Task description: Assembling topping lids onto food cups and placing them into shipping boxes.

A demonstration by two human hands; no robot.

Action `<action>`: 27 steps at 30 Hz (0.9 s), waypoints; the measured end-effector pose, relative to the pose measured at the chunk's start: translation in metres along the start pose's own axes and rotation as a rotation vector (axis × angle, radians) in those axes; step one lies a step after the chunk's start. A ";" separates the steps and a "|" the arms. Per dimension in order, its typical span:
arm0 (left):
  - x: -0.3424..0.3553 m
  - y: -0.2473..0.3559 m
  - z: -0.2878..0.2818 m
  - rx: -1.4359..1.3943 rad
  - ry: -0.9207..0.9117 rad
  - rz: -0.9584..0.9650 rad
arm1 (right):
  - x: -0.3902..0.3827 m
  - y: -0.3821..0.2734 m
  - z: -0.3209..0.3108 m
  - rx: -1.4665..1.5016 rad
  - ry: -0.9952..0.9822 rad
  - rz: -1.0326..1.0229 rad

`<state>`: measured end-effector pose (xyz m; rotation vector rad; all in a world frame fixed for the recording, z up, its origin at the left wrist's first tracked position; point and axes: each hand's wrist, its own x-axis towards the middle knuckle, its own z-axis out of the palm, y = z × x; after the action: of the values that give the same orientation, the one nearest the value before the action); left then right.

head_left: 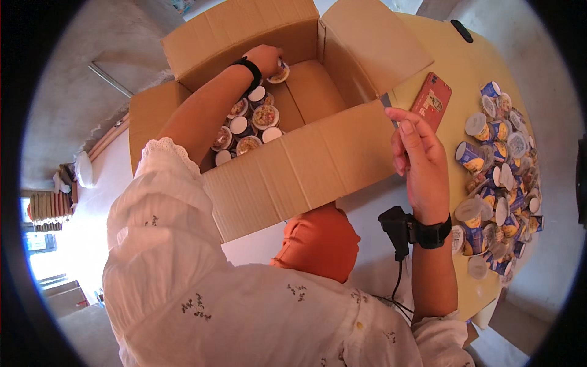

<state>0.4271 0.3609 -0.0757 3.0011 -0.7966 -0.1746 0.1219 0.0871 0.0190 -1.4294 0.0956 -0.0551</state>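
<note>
Left hand (266,60) grips a lidded cup (280,74) inside the carton (306,174); bunched cups (266,116) brace each other, I'd guess. Right hand (420,147) half-open, empty.

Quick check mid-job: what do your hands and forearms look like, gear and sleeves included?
Both hands are bare. The left hand has a black wristband and a white sleeve with scalloped edging and small dark sprigs. The right hand has a black strap carrying a boxy black device with a black cable.
</note>
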 end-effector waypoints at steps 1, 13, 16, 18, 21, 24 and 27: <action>0.003 0.000 0.003 0.043 -0.014 -0.011 | -0.001 0.000 -0.001 0.000 0.002 0.000; 0.009 -0.018 0.031 0.002 0.022 -0.016 | 0.000 0.008 -0.004 -0.026 0.030 0.038; 0.010 -0.016 0.031 0.039 -0.016 -0.029 | -0.001 0.007 -0.007 -0.041 0.019 0.037; 0.008 -0.012 0.030 0.049 -0.021 -0.062 | -0.003 0.006 -0.008 -0.040 0.025 0.032; 0.001 -0.008 0.027 0.061 0.017 -0.088 | -0.009 0.002 -0.008 -0.037 0.034 0.017; -0.007 -0.005 0.013 0.078 0.054 -0.091 | -0.018 -0.004 -0.011 -0.019 0.042 0.010; -0.020 0.016 -0.009 0.086 0.097 -0.030 | -0.032 -0.010 -0.019 0.005 0.060 0.009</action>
<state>0.4030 0.3567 -0.0634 3.0749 -0.7700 0.0056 0.0881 0.0704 0.0274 -1.4228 0.1515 -0.0908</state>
